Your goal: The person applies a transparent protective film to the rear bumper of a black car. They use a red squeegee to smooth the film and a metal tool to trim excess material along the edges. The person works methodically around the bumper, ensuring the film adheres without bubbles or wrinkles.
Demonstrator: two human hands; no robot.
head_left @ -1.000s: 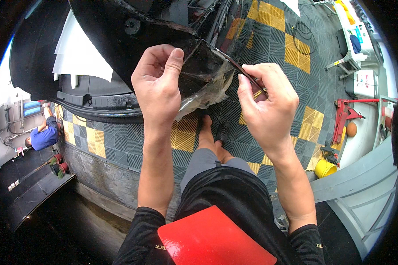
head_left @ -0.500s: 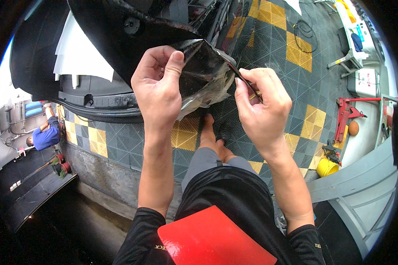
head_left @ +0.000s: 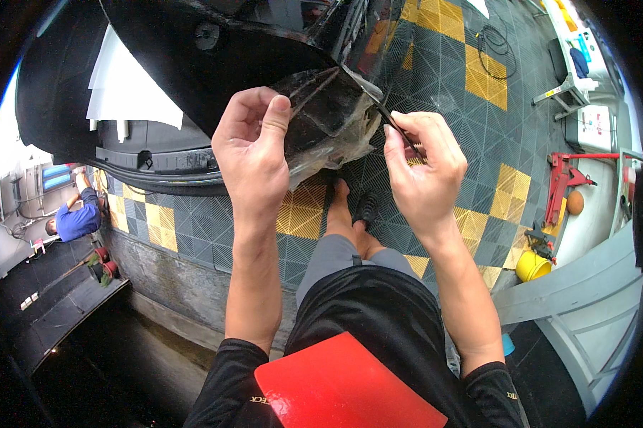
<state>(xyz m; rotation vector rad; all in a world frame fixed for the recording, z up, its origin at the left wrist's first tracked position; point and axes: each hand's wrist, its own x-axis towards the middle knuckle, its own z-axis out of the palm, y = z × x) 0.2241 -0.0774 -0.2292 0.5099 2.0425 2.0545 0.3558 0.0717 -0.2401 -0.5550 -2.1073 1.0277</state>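
Film (head_left: 346, 139), clear and crumpled, hangs at twelve o'clock in the view, between the two hands and below the corner of a black vehicle panel (head_left: 254, 57). A crease in it runs from beside the left thumb toward one o'clock, up to that corner. The left hand (head_left: 254, 139), at eleven o'clock, is narrow, its thumb upright near the curled fingers at the film's left edge; I cannot tell whether any film is caught between them. The right hand (head_left: 425, 160), at two o'clock, pinches a slim dark strip (head_left: 400, 127) that slants toward its ten o'clock, the upper end at the film's right side. Whether that end touches the film is unclear.

White sheeting (head_left: 132, 89) drapes the vehicle at ten o'clock. A person in a blue top (head_left: 78, 222) crouches at nine. A coiled black cable (head_left: 496, 53) lies on the black and yellow floor tiles (head_left: 446, 68) between one and two, a red jack (head_left: 562, 182) stands at three, and a yellow bucket (head_left: 532, 267) is just past it, toward four. A red panel (head_left: 346, 385) covers the wearer's front at six.
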